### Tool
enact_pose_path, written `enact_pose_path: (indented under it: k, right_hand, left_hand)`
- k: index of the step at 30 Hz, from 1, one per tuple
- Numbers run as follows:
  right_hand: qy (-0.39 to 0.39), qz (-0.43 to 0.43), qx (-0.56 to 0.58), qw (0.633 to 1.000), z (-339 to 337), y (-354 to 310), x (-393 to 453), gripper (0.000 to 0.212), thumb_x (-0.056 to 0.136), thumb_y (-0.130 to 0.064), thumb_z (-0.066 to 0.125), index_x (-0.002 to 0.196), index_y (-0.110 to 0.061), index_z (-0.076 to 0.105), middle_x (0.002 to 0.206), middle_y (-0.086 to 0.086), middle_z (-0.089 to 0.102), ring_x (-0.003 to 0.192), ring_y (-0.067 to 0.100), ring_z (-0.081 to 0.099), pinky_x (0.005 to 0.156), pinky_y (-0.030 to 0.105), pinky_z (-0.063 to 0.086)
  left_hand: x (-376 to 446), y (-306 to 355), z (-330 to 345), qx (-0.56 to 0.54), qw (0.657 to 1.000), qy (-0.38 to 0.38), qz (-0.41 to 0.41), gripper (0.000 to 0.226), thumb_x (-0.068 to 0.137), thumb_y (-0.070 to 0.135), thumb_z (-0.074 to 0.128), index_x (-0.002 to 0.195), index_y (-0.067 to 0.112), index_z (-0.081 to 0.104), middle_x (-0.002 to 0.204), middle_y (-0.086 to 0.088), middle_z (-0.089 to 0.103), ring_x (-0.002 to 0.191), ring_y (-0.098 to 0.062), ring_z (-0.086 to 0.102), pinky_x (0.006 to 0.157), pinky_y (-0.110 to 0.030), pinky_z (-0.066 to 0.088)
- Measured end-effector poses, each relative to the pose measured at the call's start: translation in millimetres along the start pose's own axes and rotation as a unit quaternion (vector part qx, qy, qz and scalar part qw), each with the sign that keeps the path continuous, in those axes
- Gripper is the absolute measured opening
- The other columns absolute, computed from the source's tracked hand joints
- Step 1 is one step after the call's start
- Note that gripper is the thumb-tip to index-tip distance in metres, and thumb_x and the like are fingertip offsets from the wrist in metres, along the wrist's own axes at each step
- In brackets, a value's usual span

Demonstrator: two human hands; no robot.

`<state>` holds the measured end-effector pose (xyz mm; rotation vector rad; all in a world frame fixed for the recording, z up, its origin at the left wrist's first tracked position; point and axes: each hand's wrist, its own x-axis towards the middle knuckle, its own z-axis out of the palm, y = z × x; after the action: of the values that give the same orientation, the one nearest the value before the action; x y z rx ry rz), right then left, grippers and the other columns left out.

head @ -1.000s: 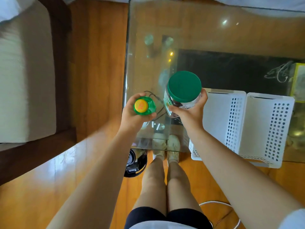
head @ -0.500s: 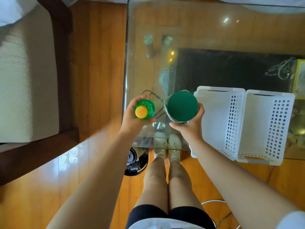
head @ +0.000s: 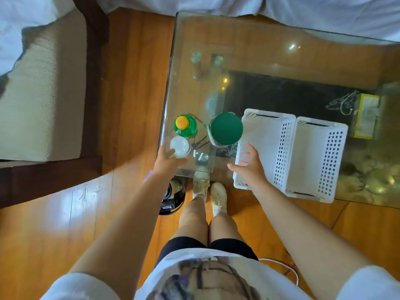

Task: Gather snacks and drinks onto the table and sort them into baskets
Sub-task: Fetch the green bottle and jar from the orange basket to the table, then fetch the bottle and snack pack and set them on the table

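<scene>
A green bottle with a yellow cap (head: 185, 126) stands near the front left corner of the glass table (head: 270, 53). A jar with a dark green lid (head: 226, 128) stands just to its right, apart from it. Neither is held. My left hand (head: 167, 162) is at the table's front edge, fingers around a small white-lidded container (head: 180, 146) right in front of the green bottle. My right hand (head: 249, 164) hovers open, fingers spread, over the near left corner of the left white basket (head: 268, 115). A second white basket (head: 331, 161) sits against it on the right. Both baskets hold nothing.
A cushioned bench with a dark wooden frame (head: 39, 94) lies to the left. A yellow box (head: 365, 115) is at the right, past the baskets. A black round device (head: 173, 198) and a white cable (head: 281, 263) lie on the wooden floor by my feet.
Both hands have let go: the green bottle and the green-lidded jar now stand on the glass. My right hand has drawn back to the basket corner. A white-lidded container now shows at my left hand.
</scene>
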<state>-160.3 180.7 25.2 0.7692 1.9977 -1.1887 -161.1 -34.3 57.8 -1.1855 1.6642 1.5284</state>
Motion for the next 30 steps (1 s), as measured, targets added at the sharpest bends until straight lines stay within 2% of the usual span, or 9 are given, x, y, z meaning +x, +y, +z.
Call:
enact_pose_path:
  k: [2,5,8,10,14,17,22,26,30]
  right_hand:
    - [-0.027,0.026,-0.007,0.999,-12,6,-18,0.058,0.082,-0.018,0.068,0.133,-0.018,0.042,0.131,0.007,0.054,0.111,0.023,0.054,0.097,0.038,0.044]
    - [-0.065,0.035,-0.002,0.997,-30,21,-49,0.036,0.086,-0.015,0.061,0.121,-0.016,0.053,0.118,0.009,0.061,0.105,0.026,0.058,0.093,0.04,0.048]
    - [-0.064,0.049,-0.001,0.997,-45,39,-75,0.031,0.087,-0.012,0.06,0.117,-0.015,0.055,0.102,0.008,0.061,0.088,0.023,0.061,0.078,0.034,0.051]
    - [-0.075,0.056,-0.013,0.995,-53,53,-91,0.027,0.088,-0.01,0.058,0.115,-0.015,0.056,0.092,0.006,0.062,0.072,0.016,0.059,0.062,0.025,0.047]
    - [-0.091,0.053,-0.07,0.992,-64,68,-110,0.013,0.091,-0.014,0.053,0.102,-0.017,0.06,0.076,0.002,0.063,0.065,0.012,0.058,0.056,0.022,0.044]
    - [-0.113,0.028,-0.138,0.983,-59,66,-118,0.009,0.092,-0.016,0.052,0.097,-0.019,0.059,0.076,0.002,0.063,0.066,0.013,0.058,0.056,0.023,0.045]
    - [-0.178,-0.029,-0.292,0.939,-17,52,-130,0.009,0.094,-0.02,0.05,0.097,-0.019,0.058,0.08,0.001,0.063,0.071,0.014,0.058,0.057,0.024,0.046]
    - [-0.242,-0.09,-0.402,0.879,43,43,-156,0.009,0.092,-0.021,0.05,0.096,-0.019,0.058,0.079,0.001,0.063,0.068,0.014,0.057,0.057,0.024,0.044]
    - [-0.302,-0.139,-0.489,0.806,112,47,-200,0.009,0.093,-0.019,0.049,0.098,-0.017,0.057,0.078,0.001,0.061,0.064,0.013,0.054,0.055,0.023,0.042]
  left_hand:
    - [-20,-7,-1,-0.014,0.999,0.003,-0.032,0.044,0.085,0.003,0.064,0.124,0.017,0.049,0.113,-0.004,0.052,0.095,-0.019,0.054,0.08,-0.033,0.043]
    - [-52,-29,1,-0.046,0.998,-0.003,-0.051,0.039,0.089,0.007,0.059,0.126,0.014,0.051,0.103,-0.006,0.062,0.09,-0.018,0.06,0.081,-0.031,0.047]
    - [-87,-55,3,-0.085,0.995,0.009,-0.047,0.026,0.09,0.008,0.058,0.114,0.014,0.059,0.072,0.003,0.068,0.057,-0.006,0.063,0.054,-0.02,0.049]
    - [-110,-80,2,-0.129,0.99,0.027,-0.052,0.02,0.09,0.009,0.056,0.109,0.014,0.06,0.063,0.006,0.068,0.047,-0.003,0.061,0.045,-0.016,0.045]
    - [-156,-137,-5,-0.201,0.974,0.069,-0.073,0.017,0.092,0.014,0.052,0.107,0.019,0.058,0.083,0.003,0.067,0.066,-0.01,0.061,0.057,-0.022,0.044]
    - [-188,-185,-10,-0.278,0.949,0.113,-0.101,0.011,0.094,0.015,0.051,0.103,0.017,0.058,0.082,-0.001,0.065,0.067,-0.013,0.057,0.059,-0.024,0.043]
    - [-235,-265,-26,-0.407,0.872,0.232,-0.139,0.011,0.096,0.014,0.048,0.102,0.014,0.056,0.079,-0.002,0.061,0.061,-0.012,0.051,0.056,-0.024,0.035]
    - [-275,-334,-28,-0.521,0.774,0.317,-0.171,0.015,0.096,0.015,0.047,0.107,0.015,0.056,0.082,-0.001,0.062,0.063,-0.011,0.053,0.054,-0.023,0.039]
    - [-312,-400,-11,-0.613,0.681,0.344,-0.205,0.026,0.096,0.019,0.046,0.12,0.012,0.055,0.096,-0.003,0.062,0.071,-0.014,0.056,0.066,-0.025,0.042]
